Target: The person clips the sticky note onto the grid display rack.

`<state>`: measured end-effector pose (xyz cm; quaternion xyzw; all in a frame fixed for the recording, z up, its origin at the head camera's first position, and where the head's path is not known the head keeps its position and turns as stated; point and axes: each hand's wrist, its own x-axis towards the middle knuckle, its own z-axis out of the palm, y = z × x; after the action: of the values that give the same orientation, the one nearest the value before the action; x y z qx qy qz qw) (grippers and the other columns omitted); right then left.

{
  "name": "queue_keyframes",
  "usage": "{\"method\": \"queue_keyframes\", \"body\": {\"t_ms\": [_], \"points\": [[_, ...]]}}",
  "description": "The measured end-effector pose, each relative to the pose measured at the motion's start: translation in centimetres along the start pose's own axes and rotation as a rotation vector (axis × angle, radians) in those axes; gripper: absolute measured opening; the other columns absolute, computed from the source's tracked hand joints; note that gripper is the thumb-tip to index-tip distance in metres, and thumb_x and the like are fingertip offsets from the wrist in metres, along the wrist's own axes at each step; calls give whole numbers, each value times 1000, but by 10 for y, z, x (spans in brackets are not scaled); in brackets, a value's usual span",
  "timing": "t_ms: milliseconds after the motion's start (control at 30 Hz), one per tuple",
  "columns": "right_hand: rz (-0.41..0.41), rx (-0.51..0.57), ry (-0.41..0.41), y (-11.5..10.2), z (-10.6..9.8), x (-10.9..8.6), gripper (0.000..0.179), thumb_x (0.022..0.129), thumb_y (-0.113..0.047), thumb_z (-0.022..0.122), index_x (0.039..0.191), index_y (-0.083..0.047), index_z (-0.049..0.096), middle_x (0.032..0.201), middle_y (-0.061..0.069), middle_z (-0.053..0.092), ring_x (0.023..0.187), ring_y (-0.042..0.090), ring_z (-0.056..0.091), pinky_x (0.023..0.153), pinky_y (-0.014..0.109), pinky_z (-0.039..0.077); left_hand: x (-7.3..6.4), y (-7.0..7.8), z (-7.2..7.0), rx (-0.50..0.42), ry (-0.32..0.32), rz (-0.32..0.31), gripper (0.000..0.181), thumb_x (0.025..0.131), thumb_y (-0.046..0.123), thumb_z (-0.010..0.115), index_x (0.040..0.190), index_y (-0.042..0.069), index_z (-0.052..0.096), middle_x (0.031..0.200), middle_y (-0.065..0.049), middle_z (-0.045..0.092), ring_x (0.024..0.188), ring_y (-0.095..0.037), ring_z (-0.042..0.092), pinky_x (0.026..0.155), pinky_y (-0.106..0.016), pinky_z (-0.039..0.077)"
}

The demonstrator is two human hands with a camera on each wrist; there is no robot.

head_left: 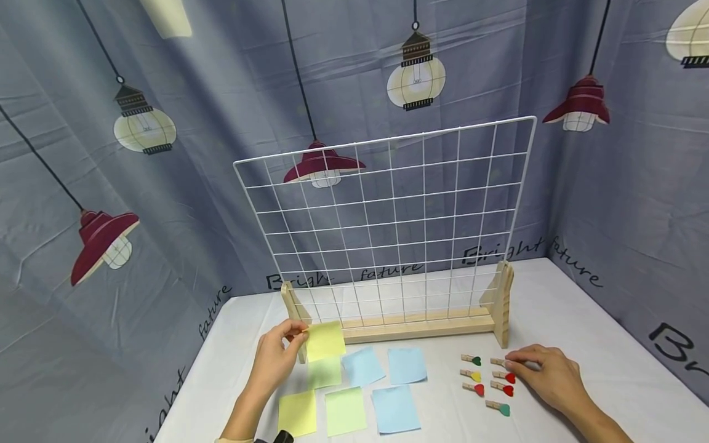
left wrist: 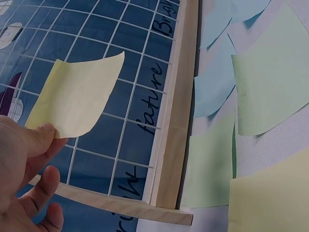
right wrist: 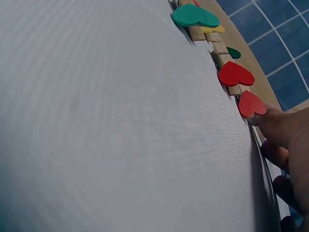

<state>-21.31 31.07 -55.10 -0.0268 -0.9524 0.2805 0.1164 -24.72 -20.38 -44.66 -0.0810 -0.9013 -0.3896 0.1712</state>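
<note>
My left hand (head_left: pixel 277 357) pinches a yellow sticky note (head_left: pixel 325 341) by its edge between thumb and forefinger. In the left wrist view this note (left wrist: pixel 79 96) is raised in front of the wire grid, its free end curling. My right hand (head_left: pixel 551 375) is at the far right clothespin (head_left: pixel 498 362), thumb and forefinger at its end, covering its decoration. Close by lie several small wooden clothespins with hearts, among them a red-heart one (head_left: pixel 504 376), a yellow-heart one (head_left: pixel 471 374) and a green-heart one (head_left: pixel 498 407).
A white wire grid (head_left: pixel 394 232) stands upright in a wooden base (head_left: pixel 418 328). Several sticky notes lie before it: a blue note (head_left: pixel 396 409), a green note (head_left: pixel 346 411) and a yellow note (head_left: pixel 297 413) among them. A lamp-patterned curtain (head_left: pixel 210 117) surrounds the white table (head_left: pixel 443 418).
</note>
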Motion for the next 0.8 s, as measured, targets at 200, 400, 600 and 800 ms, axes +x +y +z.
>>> {"method": "queue_keyframes", "body": {"t_ms": [200,400,600,800], "points": [[2,18,1,-1,-2,3,16,88,-31,81,99,-19,82,109,11,77,114,46,57,90,65,31,2,1,0,-7,12,18,7,94,13,75,97,19,75,83,11,71,81,-8,59,72,-26,40],[15,50,5,-3,-4,3,15,88,-29,81,98,-18,82,109,12,77,115,49,60,90,65,31,3,1,0,-10,12,20,6,94,13,76,97,18,75,83,11,70,80,-8,60,71,-26,41],[63,76,-30,-3,-5,1,22,90,-33,79,103,-15,81,117,19,75,120,52,59,92,66,32,0,1,1,-12,19,12,7,93,13,76,96,19,75,81,11,70,79,-7,59,69,-25,40],[99,91,-68,-3,-8,1,33,94,-40,74,109,-11,80,122,22,72,124,54,56,95,69,39,-1,0,1,-12,24,9,8,93,12,76,97,20,75,81,10,70,79,-7,59,69,-25,40]]}}
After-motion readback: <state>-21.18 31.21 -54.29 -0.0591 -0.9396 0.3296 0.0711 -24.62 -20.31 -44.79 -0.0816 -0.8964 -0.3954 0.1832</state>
